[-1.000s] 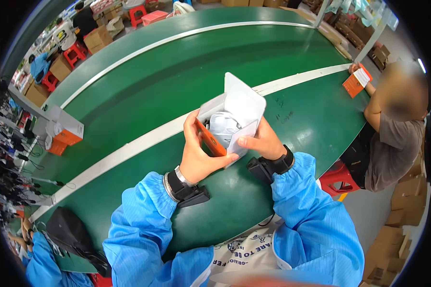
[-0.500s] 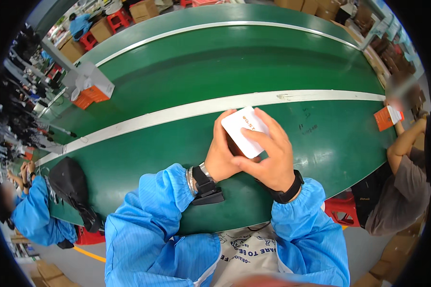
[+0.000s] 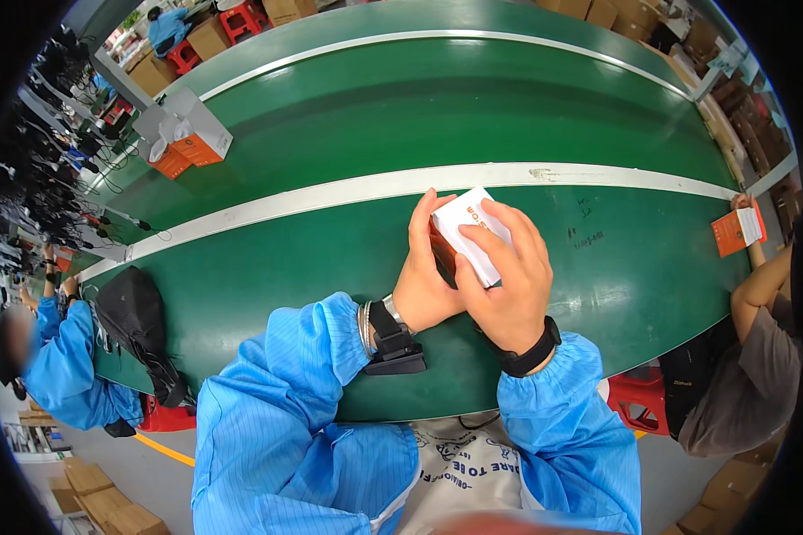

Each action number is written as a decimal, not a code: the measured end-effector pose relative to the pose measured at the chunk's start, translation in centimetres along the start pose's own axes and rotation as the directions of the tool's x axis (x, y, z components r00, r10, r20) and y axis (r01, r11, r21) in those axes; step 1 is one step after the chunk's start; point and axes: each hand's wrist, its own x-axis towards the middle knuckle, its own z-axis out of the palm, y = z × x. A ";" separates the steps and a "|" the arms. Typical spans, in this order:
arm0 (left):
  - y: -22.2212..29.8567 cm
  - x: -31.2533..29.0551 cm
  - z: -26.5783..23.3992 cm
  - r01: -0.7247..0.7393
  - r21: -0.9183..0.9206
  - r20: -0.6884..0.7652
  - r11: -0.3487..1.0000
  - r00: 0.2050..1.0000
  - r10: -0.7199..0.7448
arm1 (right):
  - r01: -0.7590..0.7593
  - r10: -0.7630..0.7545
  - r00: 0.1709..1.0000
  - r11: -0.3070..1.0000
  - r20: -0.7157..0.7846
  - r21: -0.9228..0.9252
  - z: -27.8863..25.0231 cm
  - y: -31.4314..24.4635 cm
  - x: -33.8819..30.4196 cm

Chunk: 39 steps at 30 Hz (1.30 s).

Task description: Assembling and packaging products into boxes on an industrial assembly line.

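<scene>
Between my two hands is a small box with a white top face, orange print and an orange-brown side. My left hand cups it from the left and below, the thumb side hidden partly behind the box. Over the white face and right edge lie the fingers of my right hand, its thumb near the lower edge. The box is tilted and held above the green table. Black straps circle both wrists, and blue sleeves cover my forearms.
A grey-white carton with orange boxes stands at the far left. A black bag lies on the left table edge beside a co-worker in blue. At right, another person holds an orange-and-white box. A white strip crosses the table.
My right hand's fingers now lie further across the white face, and the box is turned slightly. The person at right has raised the orange box's cover. The view has shifted a little.
</scene>
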 end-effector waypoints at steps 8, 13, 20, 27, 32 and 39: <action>0.0 0.0 -0.4 0.077 -0.055 0.030 0.995 0.997 -0.076 | 0.051 -0.042 0.996 0.993 0.082 -0.109 0.2 0.3 0.0; 0.2 1.0 -3.3 -0.021 0.218 0.179 0.976 0.984 -0.019 | 0.082 -0.047 0.974 0.985 0.223 -0.151 -0.6 -1.7 1.0; -2.6 4.4 -14.3 0.158 0.063 -0.035 0.985 0.987 -0.156 | -0.005 0.036 0.958 0.994 0.285 -0.110 0.4 -2.3 0.3; -12.4 6.6 -32.3 0.361 0.315 -0.784 0.878 0.620 0.026 | -0.182 0.158 0.981 0.945 -0.109 -0.270 -2.4 6.3 1.2; -15.3 7.8 -37.5 0.510 0.440 -0.820 0.739 0.563 0.100 | -0.267 0.173 0.959 0.820 -0.225 -0.507 -3.9 9.4 0.5; -16.1 9.2 -39.6 0.489 0.474 -0.816 0.732 0.556 0.157 | -0.319 0.077 0.877 0.832 -0.475 -0.454 -0.6 4.9 2.1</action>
